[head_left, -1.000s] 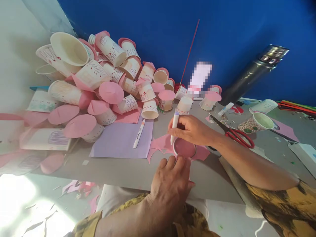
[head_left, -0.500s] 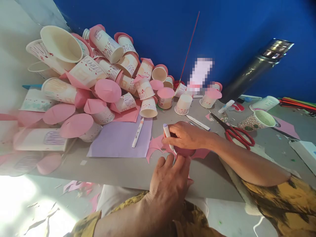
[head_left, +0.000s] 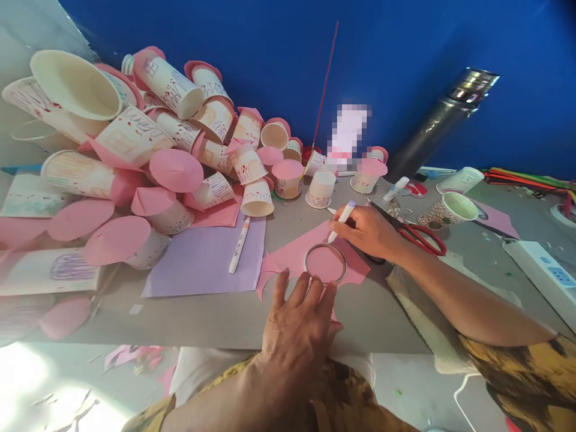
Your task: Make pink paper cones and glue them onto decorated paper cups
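A white marker (head_left: pixel 341 222) with a lilac end is held between the thumb and fingers of my right hand (head_left: pixel 373 231). Its lower tip is close to the upper rim of a round metal ring (head_left: pixel 345 264). The ring lies flat on a cut pink paper sheet (head_left: pixel 290 247), which shows through its middle. My left hand (head_left: pixel 297 324) rests with fingers stretched forward, their tips on the ring's near edge and the paper. Lilac paper (head_left: pixel 180 264) lies to the left, with another white marker (head_left: pixel 238 246) across it.
Decorated paper cups (head_left: pixel 175 90) with pink paper tops are heaped at left. Red-handled scissors (head_left: pixel 425 237) lie right of my right hand, by a patterned cup (head_left: pixel 447 210). A black flask (head_left: pixel 438 126) stands behind, a power strip (head_left: pixel 546 270) far right. Paper scraps litter the floor.
My right hand with the marker has moved up and right, from beside my left fingers to the ring's far side, uncovering the ring. The view has shifted slightly right.
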